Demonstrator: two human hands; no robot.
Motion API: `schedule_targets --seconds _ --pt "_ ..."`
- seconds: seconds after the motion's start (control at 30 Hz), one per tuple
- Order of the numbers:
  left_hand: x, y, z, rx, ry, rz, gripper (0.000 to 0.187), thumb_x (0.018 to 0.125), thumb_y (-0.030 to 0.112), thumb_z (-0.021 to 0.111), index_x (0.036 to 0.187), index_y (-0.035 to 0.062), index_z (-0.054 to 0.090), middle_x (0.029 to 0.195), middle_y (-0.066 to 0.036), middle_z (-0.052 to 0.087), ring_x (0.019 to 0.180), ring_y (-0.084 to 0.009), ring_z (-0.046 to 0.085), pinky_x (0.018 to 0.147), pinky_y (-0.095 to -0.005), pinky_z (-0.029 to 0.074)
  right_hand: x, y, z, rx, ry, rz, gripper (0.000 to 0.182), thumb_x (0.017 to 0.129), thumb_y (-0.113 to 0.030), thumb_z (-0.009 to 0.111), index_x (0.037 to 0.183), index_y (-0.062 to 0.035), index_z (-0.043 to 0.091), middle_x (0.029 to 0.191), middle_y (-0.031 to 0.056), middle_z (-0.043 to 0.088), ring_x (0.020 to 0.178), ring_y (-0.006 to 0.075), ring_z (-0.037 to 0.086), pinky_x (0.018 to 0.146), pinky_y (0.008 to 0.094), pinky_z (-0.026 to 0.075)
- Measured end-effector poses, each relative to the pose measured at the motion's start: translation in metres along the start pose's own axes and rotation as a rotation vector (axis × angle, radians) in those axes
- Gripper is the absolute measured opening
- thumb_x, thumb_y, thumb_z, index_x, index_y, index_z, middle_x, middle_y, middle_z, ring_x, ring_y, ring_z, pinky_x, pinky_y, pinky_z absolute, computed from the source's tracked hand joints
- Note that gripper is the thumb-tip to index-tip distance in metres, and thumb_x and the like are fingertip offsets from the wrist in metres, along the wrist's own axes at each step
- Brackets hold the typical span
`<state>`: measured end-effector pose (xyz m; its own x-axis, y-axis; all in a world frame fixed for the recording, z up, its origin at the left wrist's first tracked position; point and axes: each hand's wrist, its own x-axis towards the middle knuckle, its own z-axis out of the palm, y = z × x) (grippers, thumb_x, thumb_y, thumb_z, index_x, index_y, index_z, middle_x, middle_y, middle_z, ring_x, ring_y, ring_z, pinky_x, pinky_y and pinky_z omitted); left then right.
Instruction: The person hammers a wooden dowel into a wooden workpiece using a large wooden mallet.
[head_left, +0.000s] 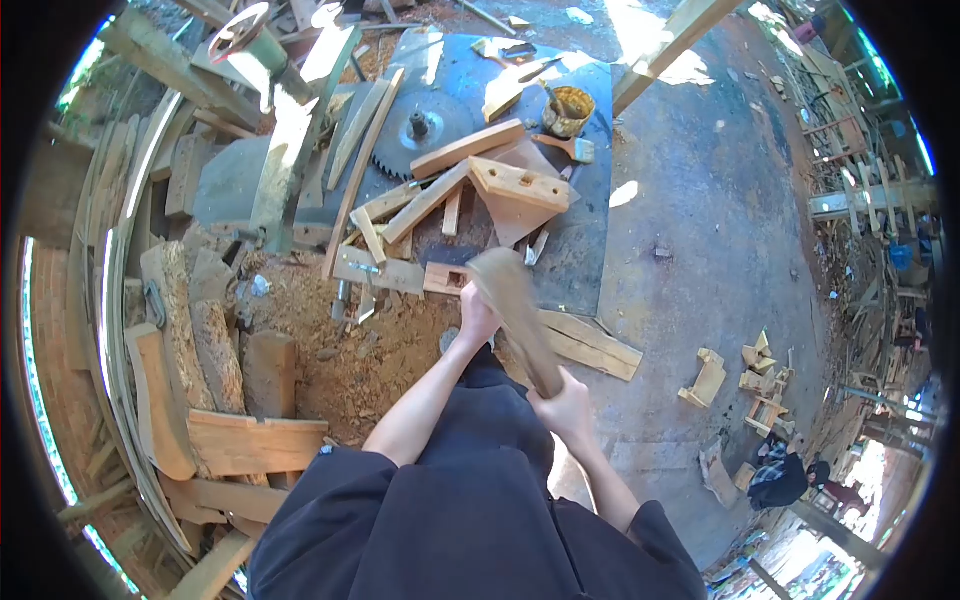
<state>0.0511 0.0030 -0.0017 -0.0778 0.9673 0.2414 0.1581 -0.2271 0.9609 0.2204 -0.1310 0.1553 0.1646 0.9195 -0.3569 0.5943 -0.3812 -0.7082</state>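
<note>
From here I see the right hand [565, 408] clamped on a blurred wooden club [524, 328], its head beside the left hand [478, 318], which curls near a mortised block [438, 277] at the table's [578, 240] near edge, contents hidden. Rightward, concrete floor [690, 210] spreads wide.

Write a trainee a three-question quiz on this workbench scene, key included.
1. Multiple choice: which grip holds the near end of the blurred length of wood? A) left; B) right; C) neither.
2. True or false: a paintbrush lies beside the can.
3. Short answer: what has a toothed edge, left of the can in the picture?

Key: 1. B, the right grip. 2. True. 3. The circular saw blade.
</note>
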Motion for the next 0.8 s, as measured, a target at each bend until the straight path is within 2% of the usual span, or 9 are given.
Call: schedule_targets --seconds 0.03,0.17,0.27,0.4,0.43,0.53,0.67,0.73,0.8 --pt "-0.003 -0.009 0.010 -0.076 0.015 -0.058 0.021 0.091 0.006 0.079 0.084 0.0008 0.059 0.080 -0.016 0.064 0.073 -0.0357 0.066 0.069 -0.0423 0.053 0.003 -0.001 0.002 -0.068 -0.045 0.114 0.032 0.082 -0.014 0.083 0.109 0.0013 0.075 0.083 0.0195 0.078 0.084 0.0312 0.081 0.076 0.0387 0.060" --pt "0.011 0.018 0.002 0.097 0.040 0.006 0.019 0.091 0.005 0.077 0.084 0.0016 0.060 0.080 -0.016 0.062 0.072 -0.0369 0.064 0.067 -0.0413 0.051 -0.020 -0.025 -0.003 0.132 0.065 0.094 0.027 0.088 -0.012 0.080 0.111 0.0012 0.075 0.083 0.0155 0.079 0.082 0.0226 0.079 0.075 0.0366 0.059" --pt "0.006 0.014 0.006 0.095 0.066 0.022 0.018 0.088 0.003 0.076 0.085 0.0017 0.059 0.080 -0.018 0.060 0.074 -0.0389 0.063 0.067 -0.0417 0.050 -0.027 0.011 0.025 0.321 0.182 0.080 0.027 0.088 -0.019 0.081 0.093 0.0047 0.071 0.069 0.0083 0.069 0.067 0.0133 0.067 0.060 0.0372 0.052" --pt "0.014 0.003 0.007 0.147 0.063 0.182 0.017 0.082 0.000 0.076 0.087 0.0020 0.059 0.081 -0.018 0.060 0.076 -0.0400 0.063 0.069 -0.0432 0.051 -0.007 0.008 0.020 0.074 0.108 0.044 0.022 0.090 -0.016 0.079 0.091 0.0041 0.070 0.064 0.0062 0.066 0.058 0.0159 0.067 0.056 0.0358 0.051" --pt "0.016 0.005 0.004 0.136 0.061 0.141 0.018 0.079 -0.001 0.075 0.088 0.0021 0.059 0.081 -0.018 0.060 0.078 -0.0402 0.064 0.069 -0.0439 0.051 -0.012 -0.004 0.013 0.122 0.120 0.132 0.032 0.087 -0.018 0.080 0.107 0.0053 0.074 0.081 0.0174 0.076 0.075 0.0207 0.073 0.075 0.0378 0.058" --pt "0.002 0.006 0.006 0.118 0.024 0.084 0.021 0.074 -0.001 0.074 0.089 0.0025 0.060 0.083 -0.017 0.062 0.080 -0.0401 0.065 0.071 -0.0446 0.052 -0.035 0.010 0.020 0.348 0.242 0.118 0.033 0.087 -0.019 0.082 0.107 0.0053 0.074 0.078 0.0104 0.073 0.074 0.0149 0.068 0.073 0.0362 0.056" --pt "0.002 0.009 0.012 0.142 0.018 0.143 0.022 0.072 -0.001 0.075 0.089 0.0048 0.062 0.083 -0.015 0.064 0.081 -0.0387 0.066 0.072 -0.0449 0.053 -0.016 0.026 0.049 0.226 0.114 0.104 0.025 0.091 -0.015 0.079 0.082 0.0021 0.063 0.061 0.0076 0.064 0.050 0.0162 0.065 0.051 0.0344 0.053" --pt "0.006 0.007 0.010 0.185 0.021 0.173 0.022 0.072 0.000 0.075 0.089 0.0056 0.063 0.084 -0.014 0.064 0.082 -0.0381 0.066 0.072 -0.0452 0.053 -0.012 -0.004 0.024 0.194 0.111 0.266 0.023 0.091 -0.014 0.078 0.080 0.0023 0.067 0.062 0.0059 0.066 0.051 0.0154 0.064 0.051 0.0327 0.052" --pt "-0.001 0.009 0.017 0.199 0.020 0.167 0.024 0.070 0.000 0.075 0.089 0.0068 0.063 0.083 -0.013 0.064 0.082 -0.0369 0.065 0.072 -0.0459 0.053 -0.020 -0.011 0.016 0.281 0.282 0.128 0.021 0.090 -0.013 0.077 0.081 0.0025 0.067 0.063 0.0065 0.066 0.051 0.0149 0.064 0.051 0.0326 0.052"
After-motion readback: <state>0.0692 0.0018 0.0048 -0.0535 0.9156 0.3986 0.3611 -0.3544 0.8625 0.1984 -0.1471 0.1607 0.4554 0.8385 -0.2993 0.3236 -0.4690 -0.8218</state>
